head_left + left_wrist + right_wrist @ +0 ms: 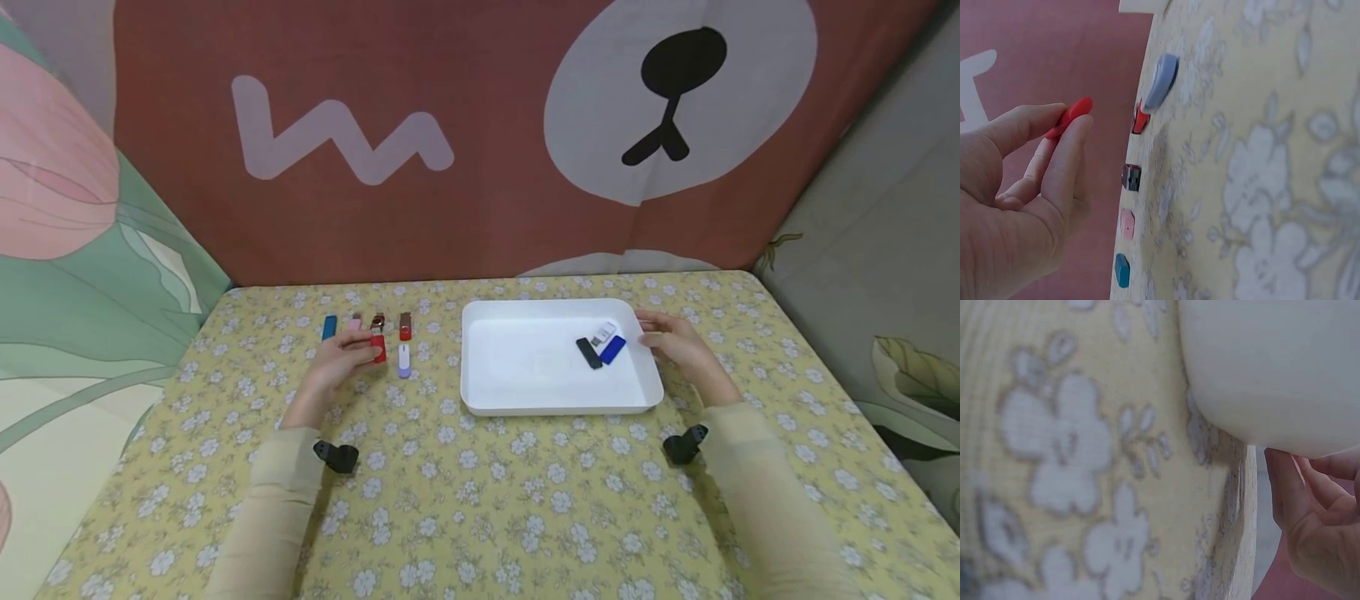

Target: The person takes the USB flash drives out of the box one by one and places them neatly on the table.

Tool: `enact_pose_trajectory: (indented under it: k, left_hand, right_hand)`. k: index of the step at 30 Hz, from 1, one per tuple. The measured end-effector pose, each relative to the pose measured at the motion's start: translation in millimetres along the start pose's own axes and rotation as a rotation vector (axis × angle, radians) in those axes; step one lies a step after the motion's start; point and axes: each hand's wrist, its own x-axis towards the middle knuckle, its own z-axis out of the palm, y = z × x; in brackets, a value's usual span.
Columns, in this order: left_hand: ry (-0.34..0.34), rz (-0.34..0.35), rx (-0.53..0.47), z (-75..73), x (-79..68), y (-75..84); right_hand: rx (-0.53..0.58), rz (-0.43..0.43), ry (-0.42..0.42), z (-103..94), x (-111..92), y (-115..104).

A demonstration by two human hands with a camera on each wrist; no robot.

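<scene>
My left hand [337, 364] pinches a red USB flash drive [378, 347] between thumb and fingertips, raised off the tablecloth in the left wrist view. Close around it lie more flash drives: a teal one [329, 327], a pink one [355, 322], a brown one with metal [378, 320], a brown and red one [405, 326] and a white and lavender one [404, 362]. At the right side of the white tray [555, 409], my right hand [678, 346] holds the rim with thumb and fingers. Inside the tray are a black drive [588, 352], a white one [603, 334] and a blue one [612, 350].
A yellow flowered cloth [495, 492] covers the table. Behind it hangs a reddish-brown fabric backdrop [495, 225], with printed cloth at both sides. Each sleeve carries a black wrist camera [337, 457].
</scene>
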Motion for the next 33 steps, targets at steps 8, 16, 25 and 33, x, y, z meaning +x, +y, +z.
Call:
enact_pose_trajectory:
  k: [8,16,25,33]
  left_hand:
    - [0.026,-0.032,0.049,-4.7,1.4,-3.8]
    - [0.026,-0.044,0.115,-8.7,3.2,-8.2]
    - [0.064,-0.037,0.18,-5.7,8.6,-11.0]
    - [0.076,-0.049,0.197,-3.3,11.9,-13.6]
  right_hand:
    - [-0.002,-0.006,-0.001,0.2,-1,0]
    - [-0.035,0.009,-0.001,-0.6,-1,-1]
    - [-0.01,0.015,-0.006,0.5,0,-1]
    - [-0.008,0.014,-0.001,0.0,0,-1]
